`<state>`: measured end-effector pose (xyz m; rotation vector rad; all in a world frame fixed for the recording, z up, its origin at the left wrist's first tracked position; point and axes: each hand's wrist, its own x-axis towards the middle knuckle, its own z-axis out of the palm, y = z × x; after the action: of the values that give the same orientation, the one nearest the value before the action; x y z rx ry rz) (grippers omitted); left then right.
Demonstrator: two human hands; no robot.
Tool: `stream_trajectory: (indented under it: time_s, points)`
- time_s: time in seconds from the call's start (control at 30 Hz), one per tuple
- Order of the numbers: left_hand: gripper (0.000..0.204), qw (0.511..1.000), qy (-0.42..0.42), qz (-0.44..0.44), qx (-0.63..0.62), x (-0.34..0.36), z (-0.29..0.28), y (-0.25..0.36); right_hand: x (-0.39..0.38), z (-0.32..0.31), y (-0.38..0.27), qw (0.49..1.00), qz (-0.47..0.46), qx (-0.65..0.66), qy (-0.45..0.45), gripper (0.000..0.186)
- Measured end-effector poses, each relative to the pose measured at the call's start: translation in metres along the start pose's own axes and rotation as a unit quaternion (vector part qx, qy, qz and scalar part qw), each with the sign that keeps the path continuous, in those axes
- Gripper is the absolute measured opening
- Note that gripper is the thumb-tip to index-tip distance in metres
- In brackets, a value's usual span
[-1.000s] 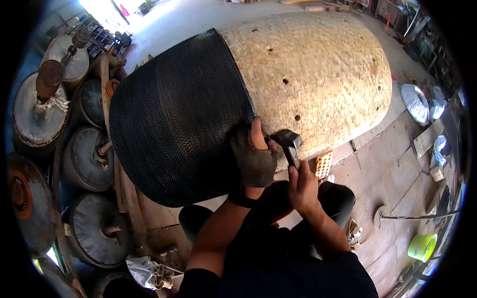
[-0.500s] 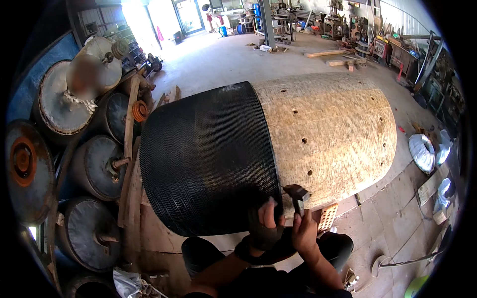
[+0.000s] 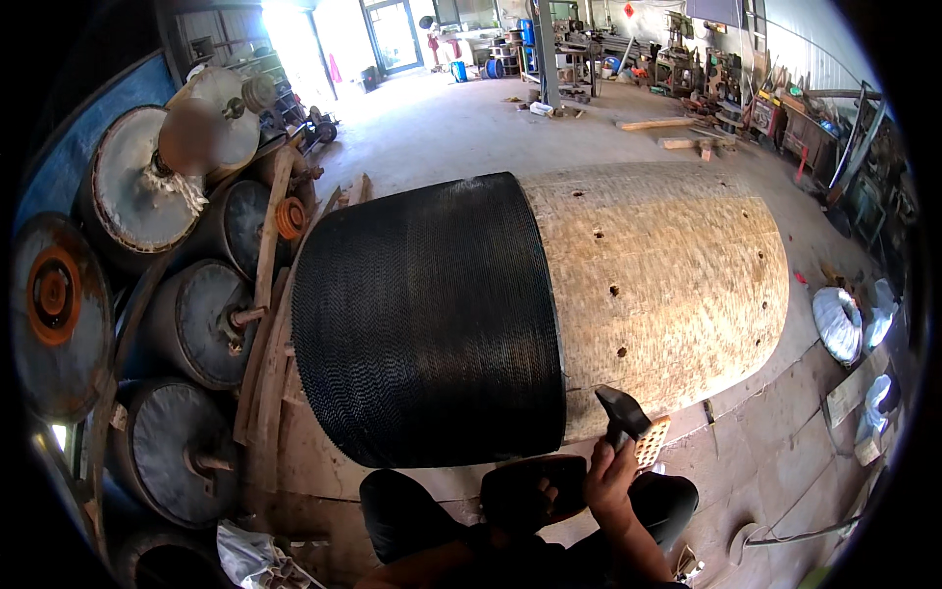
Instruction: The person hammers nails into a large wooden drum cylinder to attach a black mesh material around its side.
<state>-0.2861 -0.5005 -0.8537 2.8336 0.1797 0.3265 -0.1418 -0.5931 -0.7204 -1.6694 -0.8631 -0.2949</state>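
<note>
A large roller (image 3: 667,285) spans the middle, its pale, mottled right part dotted with several holes. Black ridged covering (image 3: 422,314) wraps its left part. My right hand (image 3: 612,473) grips a hammer (image 3: 625,412) upright below the seam between the two parts, its head over the roller's lower edge. My left hand (image 3: 536,503) is below the roller in shadow, at a dark shallow object (image 3: 505,476) between my knees. Its fingers look curled; what they hold, if anything, is too dark to make out. A perforated block (image 3: 653,444) shows behind the hammer.
Metal drums (image 3: 191,324) and wooden planks (image 3: 270,226) line the left. Concrete floor (image 3: 422,128) runs back to a doorway, a post (image 3: 545,59) and machinery (image 3: 667,54). Bagged coils (image 3: 836,324) lie on the right; a rod (image 3: 795,538) lies near the lower right.
My left hand has left the covering's edge and moved down into shadow. My right hand has drawn the hammer away from the seam, slightly rightward. The view has tilted up, showing more workshop.
</note>
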Motion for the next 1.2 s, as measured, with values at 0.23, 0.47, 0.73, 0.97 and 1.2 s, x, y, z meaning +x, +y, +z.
stream_trajectory:
  time_s: [0.23, 0.47, 0.73, 0.97, 1.2]
  points:
    - [0.038, 0.989, -0.138, -0.042, -0.025, 0.006, -0.016, 0.006, 0.003, -0.003, -0.006, 0.993, 0.097, 0.001, -0.067, 0.015]
    - [0.028, 0.999, -0.01, 0.033, 0.015, -0.002, -0.017, 0.009, 0.012, 0.001, -0.003, 0.989, 0.089, -0.086, -0.074, 0.018]
    - [0.024, 0.999, 0.032, -0.002, 0.022, 0.013, -0.015, 0.017, 0.01, 0.002, -0.007, 0.996, 0.042, -0.064, -0.052, 0.014]
    - [0.023, 0.996, 0.085, -0.021, -0.007, 0.02, -0.037, 0.023, -0.002, 0.006, 0.007, 0.998, 0.054, -0.033, -0.021, 0.017]
    - [0.025, 0.986, 0.167, -0.017, -0.021, 0.016, -0.07, 0.024, -0.009, 0.013, 0.023, 0.997, 0.066, -0.041, 0.008, 0.036]
